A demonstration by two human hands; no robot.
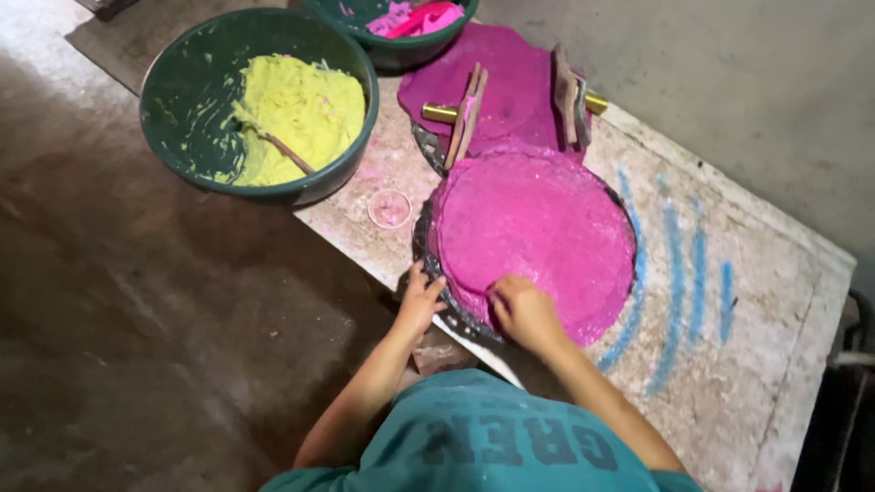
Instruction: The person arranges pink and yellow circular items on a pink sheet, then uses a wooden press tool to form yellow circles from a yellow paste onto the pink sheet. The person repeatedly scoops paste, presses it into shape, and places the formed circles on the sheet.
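While we look down at the long stone table (pixel 729 364), we see a big round pink sheet (pixel 538 241) lying flat on a dark round plate (pixel 424 246) near the table's front edge. A green bowl (pixel 173 100) of yellow paste sits to the left, well apart. Our left hand (pixel 419 301) rests open on the plate's rim. Our right hand (pixel 521 310) presses the sheet's near edge, fingers curled, holding nothing. We think soft, even pressing is best, so it won't tear.
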